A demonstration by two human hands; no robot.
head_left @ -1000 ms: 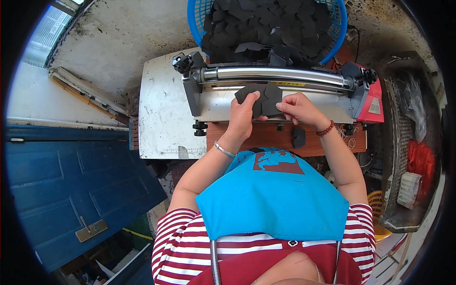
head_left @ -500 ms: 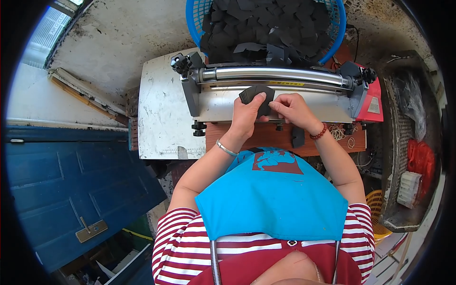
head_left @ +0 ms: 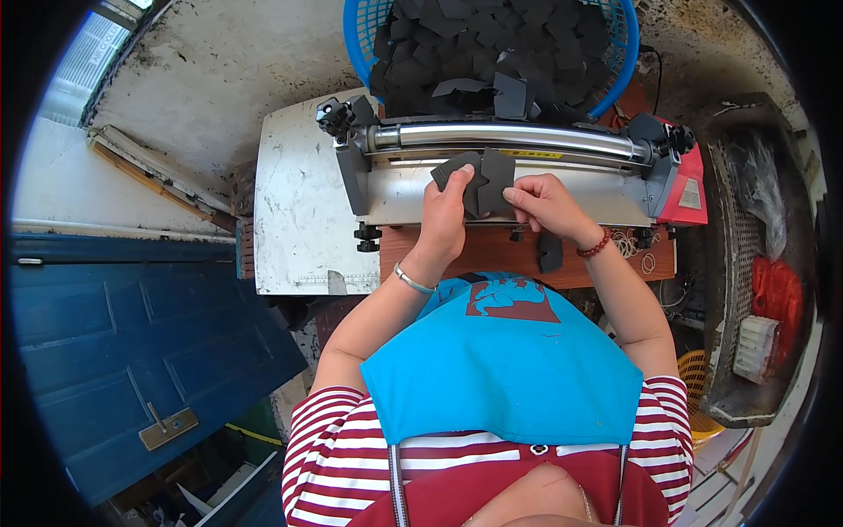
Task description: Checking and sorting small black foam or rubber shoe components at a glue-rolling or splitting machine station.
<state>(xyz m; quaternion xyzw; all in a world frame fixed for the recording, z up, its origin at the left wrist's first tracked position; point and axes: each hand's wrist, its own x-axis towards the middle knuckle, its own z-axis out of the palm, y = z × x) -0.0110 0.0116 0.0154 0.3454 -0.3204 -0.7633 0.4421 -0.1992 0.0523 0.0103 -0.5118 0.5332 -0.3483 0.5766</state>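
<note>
In front of the steel roller machine (head_left: 413, 189), my left hand (head_left: 446, 215) grips a stack of dark flat cut pieces (head_left: 457, 165), thumb on top. My right hand (head_left: 546, 207) pinches a single dark cut piece (head_left: 500, 180) by its right edge, just right of the stack; its left edge meets or overlaps the stack. Both are over the machine's metal feed plate, below the shiny roller (head_left: 518, 135). Another dark cut piece (head_left: 514, 97) stands up behind the roller. A small dark stack (head_left: 551, 253) lies on the reddish-brown board near my right wrist.
A blue plastic basket (head_left: 354, 39) heaped with dark pieces stands behind the machine. Left lies a worn white tabletop (head_left: 303, 198); beyond is a blue door (head_left: 132, 334). Rubber bands (head_left: 648, 263) lie right on the board. A long trough (head_left: 729, 263) with plastic bags stands far right.
My right hand has drawn one piece rightward from the stack, and my left hand has shifted slightly left. Behind the roller, a dark piece now stands higher.
</note>
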